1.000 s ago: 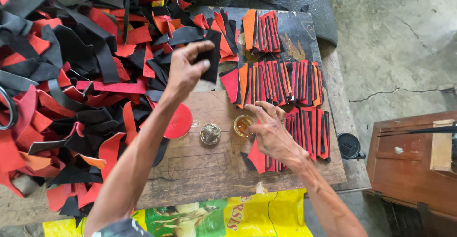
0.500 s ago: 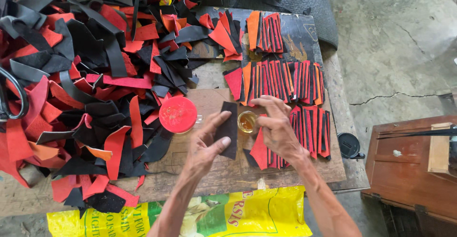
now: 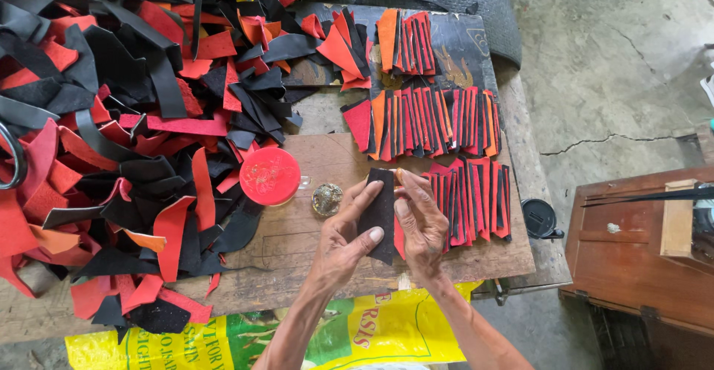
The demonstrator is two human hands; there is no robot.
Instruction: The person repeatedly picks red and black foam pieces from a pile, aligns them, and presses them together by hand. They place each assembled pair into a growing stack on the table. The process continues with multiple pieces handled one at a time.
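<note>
I see a black leather piece (image 3: 381,214), a flat matte strip with a ragged top edge, standing nearly upright between my hands over the wooden board, at about five o'clock from the red lid.

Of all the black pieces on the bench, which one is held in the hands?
The black rectangular piece, upright between the left hand and right hand over the wooden board. The other black pieces lie in the pile or in rows.

Bare board (image 3: 327,158) between scrap heap (image 3: 111,139) and laid-out strips (image 3: 439,121) (narrow) — red lid (image 3: 269,176) there.
</note>
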